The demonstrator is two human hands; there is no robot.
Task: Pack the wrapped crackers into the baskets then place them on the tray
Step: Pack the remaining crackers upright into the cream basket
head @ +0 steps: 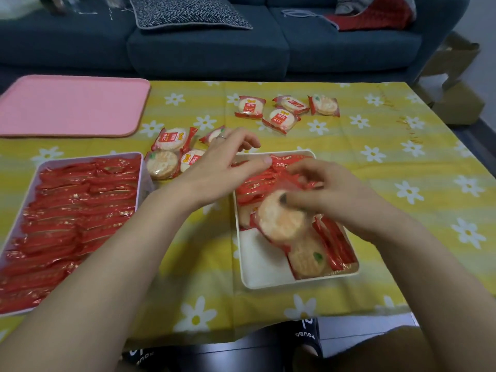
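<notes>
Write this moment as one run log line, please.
step: filling white basket | right hand: holds cracker over it | left hand: open above basket | pink basket: full | tray: no baskets

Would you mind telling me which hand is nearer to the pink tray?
Left. The left hand hovers by the white basket's far-left corner, right of the pink tray; the right hand, over that basket, is farther off.

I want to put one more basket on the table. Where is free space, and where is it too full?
Free: the pink tray; the cloth between the full basket and the white basket; the right side beyond the white basket. Crowded: the middle, where loose crackers lie beside both hands.
</notes>
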